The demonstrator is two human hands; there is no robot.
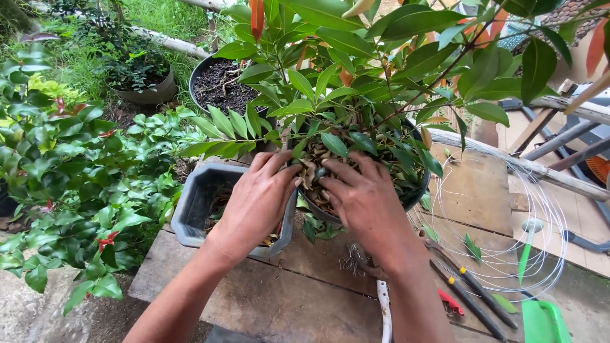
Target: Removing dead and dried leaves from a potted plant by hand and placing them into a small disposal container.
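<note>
A leafy plant (356,70) grows in a round black pot (416,194) standing on a wooden table (279,298). Dry brown leaves (316,162) cover the soil at the plant's base. My left hand (257,200) and my right hand (362,197) both reach into the pot, fingers bent and touching the dry leaves around the stem. Whether either hand grips any leaves cannot be told. To the left of the round pot sits a grey angular pot (190,209), partly under my left hand.
A coil of pale wire (546,209) lies on the table at right, with black-handled tools (476,295) and a green scoop (540,317) near the front. Bushes (70,178) crowd the left. Another black pot of soil (219,86) stands behind.
</note>
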